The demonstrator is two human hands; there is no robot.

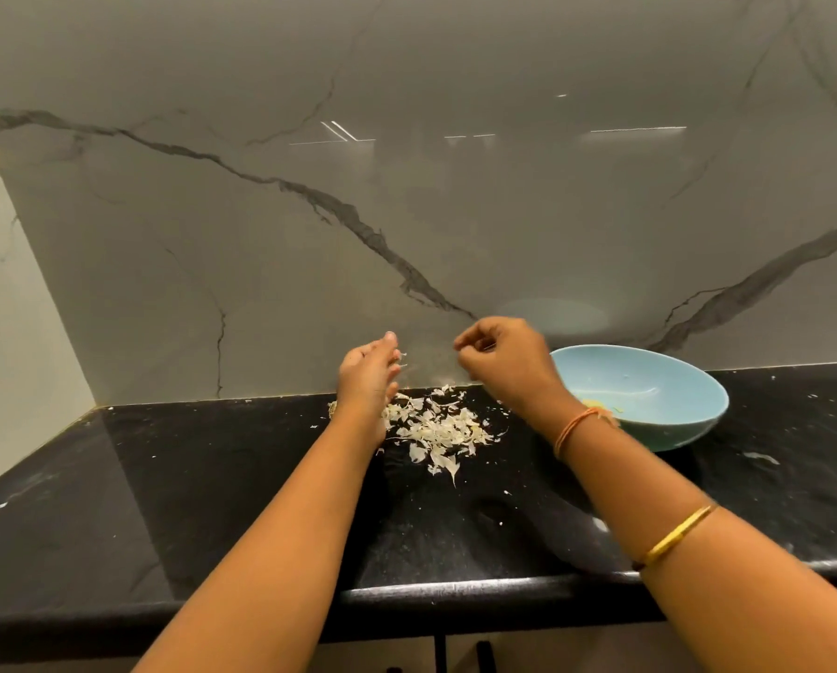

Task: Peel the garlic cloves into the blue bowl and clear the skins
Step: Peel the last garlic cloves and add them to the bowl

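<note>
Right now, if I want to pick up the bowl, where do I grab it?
Take the bowl by its right rim, coming from the right, I think. That rim is bare and thin, so a thumb hooks inside, fingers under the round wall. The right arm covers the left rim.
</note>
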